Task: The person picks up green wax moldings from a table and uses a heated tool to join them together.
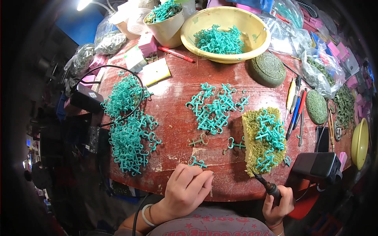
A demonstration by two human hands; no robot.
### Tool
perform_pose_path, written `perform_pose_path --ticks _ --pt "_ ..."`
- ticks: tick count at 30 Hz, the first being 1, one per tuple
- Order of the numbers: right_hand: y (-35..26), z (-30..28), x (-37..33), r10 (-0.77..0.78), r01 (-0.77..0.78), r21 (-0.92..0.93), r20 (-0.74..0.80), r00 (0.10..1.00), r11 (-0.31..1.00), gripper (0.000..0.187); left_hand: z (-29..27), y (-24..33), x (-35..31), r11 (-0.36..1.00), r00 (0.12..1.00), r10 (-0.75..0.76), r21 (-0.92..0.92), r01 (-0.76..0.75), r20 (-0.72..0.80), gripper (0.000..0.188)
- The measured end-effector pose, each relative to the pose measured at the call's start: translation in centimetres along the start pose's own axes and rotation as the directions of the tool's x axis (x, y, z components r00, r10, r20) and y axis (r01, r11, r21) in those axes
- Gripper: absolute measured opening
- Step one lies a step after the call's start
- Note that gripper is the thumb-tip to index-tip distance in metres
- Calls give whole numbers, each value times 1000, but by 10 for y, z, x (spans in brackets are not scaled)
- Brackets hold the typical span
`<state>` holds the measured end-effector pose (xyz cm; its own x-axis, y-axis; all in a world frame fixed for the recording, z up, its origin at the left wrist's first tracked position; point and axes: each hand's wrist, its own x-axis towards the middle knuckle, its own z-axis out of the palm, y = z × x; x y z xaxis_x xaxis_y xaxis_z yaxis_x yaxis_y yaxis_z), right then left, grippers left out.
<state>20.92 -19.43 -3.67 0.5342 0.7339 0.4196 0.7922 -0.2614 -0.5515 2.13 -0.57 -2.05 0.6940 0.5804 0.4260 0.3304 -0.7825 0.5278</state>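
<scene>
Grey shirt (204, 214) closest, then left hand (187, 192), curled; can't tell if it's pinching the teal hook piece (198, 162) just beyond. Right hand (279, 208) grips a pen-like tool (270, 187), tip by the green block (253, 143) at right; if hot, one slip could scorch it.
</scene>
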Motion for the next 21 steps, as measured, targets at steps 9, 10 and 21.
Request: perform_pose_path --ticks 9,10,21 --pt "0 -1 -1 4 -4 -11 8 1000 1000 24 2 0 6 1000 1000 16 9 -16 -2 27" --pt "0 -1 -1 6 -5 -11 8 1000 1000 24 1 -1 6 1000 1000 -1 9 1 -5 26" --pt "0 0 -2 24 -23 -19 6 1000 1000 25 -1 -7 9 997 997 -74 -29 73 -23 21"
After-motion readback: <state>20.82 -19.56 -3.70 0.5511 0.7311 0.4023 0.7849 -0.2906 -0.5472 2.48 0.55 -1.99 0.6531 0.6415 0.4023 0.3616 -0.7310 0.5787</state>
